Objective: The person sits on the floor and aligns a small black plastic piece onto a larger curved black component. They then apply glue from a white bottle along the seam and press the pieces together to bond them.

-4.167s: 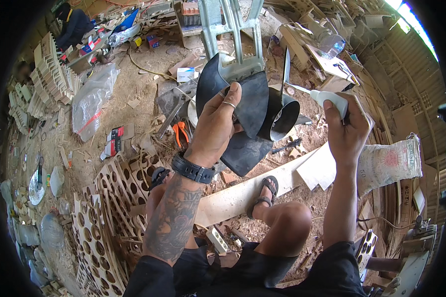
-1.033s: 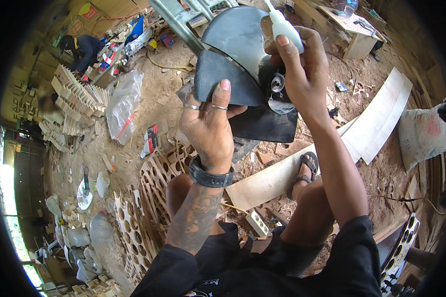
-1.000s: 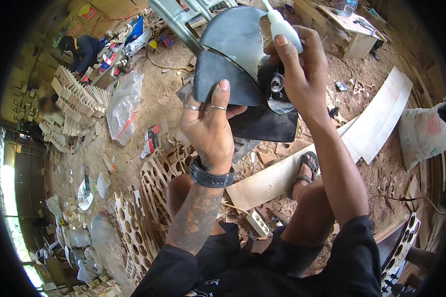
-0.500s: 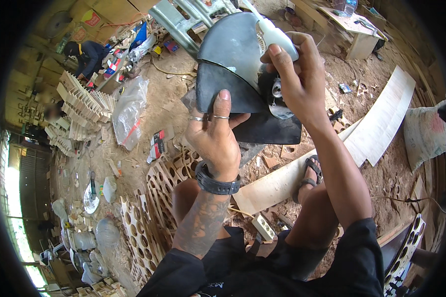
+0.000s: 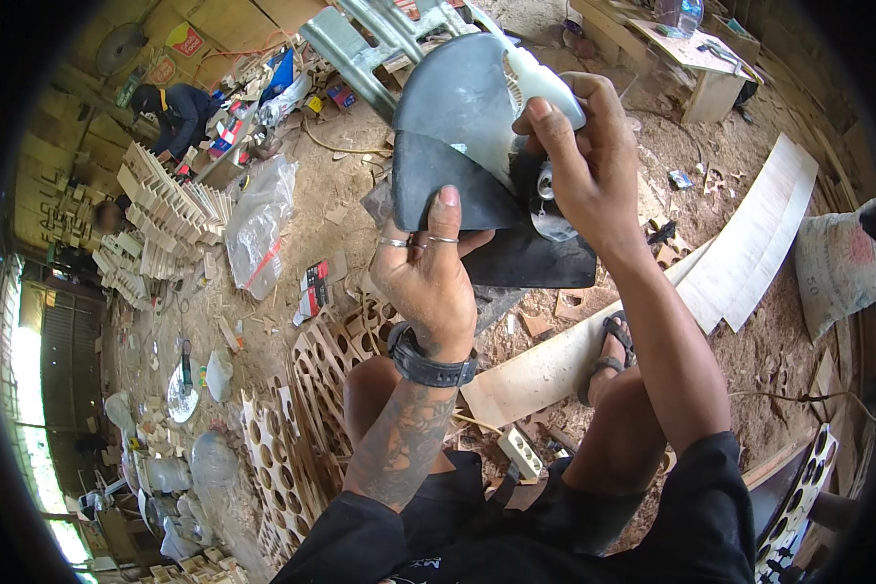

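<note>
My left hand [image 5: 428, 282], with rings and a black wristband, grips the lower edge of a dark, rounded plastic panel [image 5: 448, 173], its thumb on the front face. A seam crosses this panel, splitting it into a greyish upper part and a blacker lower part whose edges meet. Pinched in my right hand [image 5: 594, 161] is a white squeeze bottle [image 5: 540, 83], its narrow nozzle tilted up and left over the panel's right edge. Just below that hand shows a silver drink can [image 5: 553, 219]. A flat black sheet [image 5: 530, 261] lies beneath the panel.
Curved plywood strips [image 5: 749, 234] and boards with round holes [image 5: 326, 360] lie on the dusty floor. A green plastic chair [image 5: 355, 54] stands ahead. Nearby are a power strip [image 5: 519, 453] and a sack [image 5: 837, 268]. Another person [image 5: 177, 117] bends at far left beside stacked wood.
The gap along the panel's seam has narrowed, and its two parts now sit closer together. Both hands keep their holds; the whole view has shifted slightly.
</note>
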Demonstrator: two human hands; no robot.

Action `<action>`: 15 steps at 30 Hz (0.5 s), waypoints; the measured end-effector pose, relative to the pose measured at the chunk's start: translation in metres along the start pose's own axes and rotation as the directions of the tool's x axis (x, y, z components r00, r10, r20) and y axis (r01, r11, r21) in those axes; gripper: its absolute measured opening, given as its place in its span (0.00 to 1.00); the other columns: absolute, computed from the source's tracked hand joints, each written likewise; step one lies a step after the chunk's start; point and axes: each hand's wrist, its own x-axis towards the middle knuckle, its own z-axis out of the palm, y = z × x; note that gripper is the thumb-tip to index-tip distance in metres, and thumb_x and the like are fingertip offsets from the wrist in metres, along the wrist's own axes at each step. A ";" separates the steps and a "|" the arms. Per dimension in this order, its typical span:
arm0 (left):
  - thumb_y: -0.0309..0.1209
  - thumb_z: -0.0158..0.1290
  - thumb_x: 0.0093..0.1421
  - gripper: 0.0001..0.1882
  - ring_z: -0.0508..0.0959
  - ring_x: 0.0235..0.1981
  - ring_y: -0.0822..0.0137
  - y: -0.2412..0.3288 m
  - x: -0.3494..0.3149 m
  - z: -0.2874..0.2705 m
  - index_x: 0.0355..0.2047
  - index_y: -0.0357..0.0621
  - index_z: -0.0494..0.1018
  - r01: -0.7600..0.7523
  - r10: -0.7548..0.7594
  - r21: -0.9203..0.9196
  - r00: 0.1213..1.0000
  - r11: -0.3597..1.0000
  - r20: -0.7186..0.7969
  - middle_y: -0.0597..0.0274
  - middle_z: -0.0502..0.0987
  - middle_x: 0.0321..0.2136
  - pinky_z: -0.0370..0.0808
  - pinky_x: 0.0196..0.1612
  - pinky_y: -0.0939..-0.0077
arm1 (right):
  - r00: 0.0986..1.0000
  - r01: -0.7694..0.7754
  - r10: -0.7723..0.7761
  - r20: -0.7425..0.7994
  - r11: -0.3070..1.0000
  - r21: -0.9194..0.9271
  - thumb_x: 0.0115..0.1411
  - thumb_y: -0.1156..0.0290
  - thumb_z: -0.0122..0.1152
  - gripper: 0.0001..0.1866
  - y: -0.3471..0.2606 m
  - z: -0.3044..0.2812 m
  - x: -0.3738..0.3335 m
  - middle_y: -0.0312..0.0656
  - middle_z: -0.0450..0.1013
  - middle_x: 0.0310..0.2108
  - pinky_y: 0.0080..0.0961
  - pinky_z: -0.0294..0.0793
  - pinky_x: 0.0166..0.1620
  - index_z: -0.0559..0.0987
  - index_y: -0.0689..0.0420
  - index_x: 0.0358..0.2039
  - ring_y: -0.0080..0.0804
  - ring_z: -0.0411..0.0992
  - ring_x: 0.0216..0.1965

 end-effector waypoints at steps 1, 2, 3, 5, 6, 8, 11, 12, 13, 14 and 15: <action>0.29 0.55 0.61 0.13 0.79 0.31 0.68 0.000 -0.001 0.000 0.41 0.30 0.73 0.000 0.000 0.001 1.000 1.000 -0.003 0.52 0.77 0.35 0.84 0.26 0.74 | 1.000 0.002 -0.002 0.004 1.000 0.001 0.61 0.68 0.58 0.14 0.000 0.000 0.000 0.45 0.78 0.26 0.21 0.73 0.32 0.70 0.65 0.41 0.25 0.77 0.30; 0.29 0.55 0.61 0.13 0.79 0.31 0.68 -0.001 -0.001 0.000 0.41 0.30 0.73 0.011 -0.011 0.002 1.000 1.000 -0.013 0.52 0.77 0.35 0.84 0.26 0.74 | 1.000 -0.007 0.007 0.005 1.000 -0.002 0.61 0.68 0.58 0.14 0.000 -0.001 0.000 0.45 0.78 0.26 0.21 0.73 0.32 0.70 0.65 0.41 0.25 0.77 0.30; 0.29 0.55 0.61 0.13 0.79 0.31 0.69 -0.001 -0.002 0.000 0.41 0.30 0.73 0.020 -0.020 -0.001 1.000 1.000 -0.022 0.53 0.77 0.35 0.84 0.26 0.75 | 1.000 -0.016 0.016 0.004 1.000 -0.007 0.61 0.68 0.58 0.14 0.000 -0.001 -0.001 0.45 0.78 0.26 0.21 0.73 0.32 0.70 0.65 0.41 0.25 0.77 0.30; 0.30 0.56 0.61 0.13 0.78 0.31 0.69 -0.002 -0.002 0.000 0.41 0.30 0.73 0.026 -0.026 -0.012 0.999 1.000 -0.031 0.54 0.77 0.35 0.84 0.26 0.75 | 1.000 -0.001 0.001 -0.001 1.000 -0.003 0.61 0.68 0.58 0.14 0.001 -0.001 -0.001 0.45 0.78 0.26 0.21 0.74 0.31 0.70 0.65 0.41 0.25 0.77 0.30; 0.30 0.56 0.60 0.13 0.78 0.31 0.69 -0.002 -0.003 0.000 0.41 0.30 0.73 0.023 -0.024 -0.018 0.999 1.000 -0.031 0.54 0.77 0.35 0.84 0.26 0.75 | 1.000 0.004 -0.004 -0.001 1.000 -0.004 0.61 0.68 0.58 0.14 0.001 -0.001 -0.001 0.45 0.78 0.26 0.21 0.74 0.31 0.70 0.65 0.40 0.25 0.77 0.30; 0.30 0.56 0.60 0.13 0.78 0.31 0.69 -0.002 -0.003 0.001 0.40 0.31 0.73 0.015 -0.016 -0.024 0.999 1.000 -0.032 0.54 0.76 0.35 0.84 0.26 0.75 | 1.000 0.010 -0.010 0.005 1.000 -0.011 0.61 0.68 0.58 0.14 0.001 -0.001 -0.001 0.45 0.78 0.26 0.21 0.74 0.31 0.69 0.65 0.41 0.25 0.77 0.30; 0.30 0.56 0.60 0.12 0.78 0.31 0.69 -0.002 -0.003 0.001 0.40 0.33 0.73 0.018 -0.019 -0.019 0.999 1.000 -0.044 0.55 0.76 0.35 0.83 0.26 0.73 | 0.999 0.032 -0.032 0.019 0.999 -0.019 0.61 0.68 0.58 0.14 0.001 -0.001 -0.001 0.45 0.78 0.26 0.21 0.74 0.31 0.69 0.64 0.41 0.26 0.78 0.30; 0.30 0.57 0.59 0.11 0.78 0.32 0.70 -0.001 -0.004 0.001 0.39 0.35 0.73 0.032 -0.033 -0.017 0.998 0.999 -0.056 0.57 0.77 0.35 0.83 0.26 0.73 | 0.999 0.035 -0.034 0.025 0.999 -0.024 0.61 0.68 0.58 0.14 0.001 -0.001 -0.001 0.45 0.78 0.26 0.22 0.74 0.31 0.69 0.64 0.41 0.27 0.78 0.30; 0.29 0.57 0.59 0.10 0.77 0.32 0.71 -0.001 -0.004 0.001 0.39 0.37 0.73 0.035 -0.036 -0.021 0.997 0.999 -0.062 0.58 0.77 0.34 0.82 0.26 0.72 | 0.999 0.042 -0.041 0.031 0.999 -0.032 0.61 0.68 0.58 0.13 0.001 -0.001 -0.001 0.46 0.78 0.25 0.22 0.74 0.31 0.69 0.63 0.40 0.27 0.78 0.29; 0.29 0.57 0.59 0.10 0.77 0.32 0.70 0.000 -0.004 0.002 0.38 0.38 0.72 0.048 -0.049 -0.019 0.996 0.999 -0.072 0.58 0.77 0.34 0.82 0.27 0.71 | 0.999 0.041 -0.039 0.037 0.998 -0.045 0.61 0.68 0.58 0.13 0.001 -0.001 -0.001 0.46 0.77 0.25 0.22 0.74 0.31 0.69 0.63 0.40 0.27 0.78 0.29; 0.29 0.57 0.59 0.10 0.77 0.32 0.70 0.000 -0.004 0.002 0.38 0.38 0.72 0.049 -0.051 -0.023 0.996 0.999 -0.075 0.58 0.76 0.34 0.83 0.27 0.71 | 0.998 0.039 -0.037 0.043 0.998 -0.057 0.61 0.68 0.58 0.13 0.000 -0.002 -0.002 0.46 0.77 0.25 0.22 0.74 0.31 0.69 0.63 0.40 0.28 0.78 0.29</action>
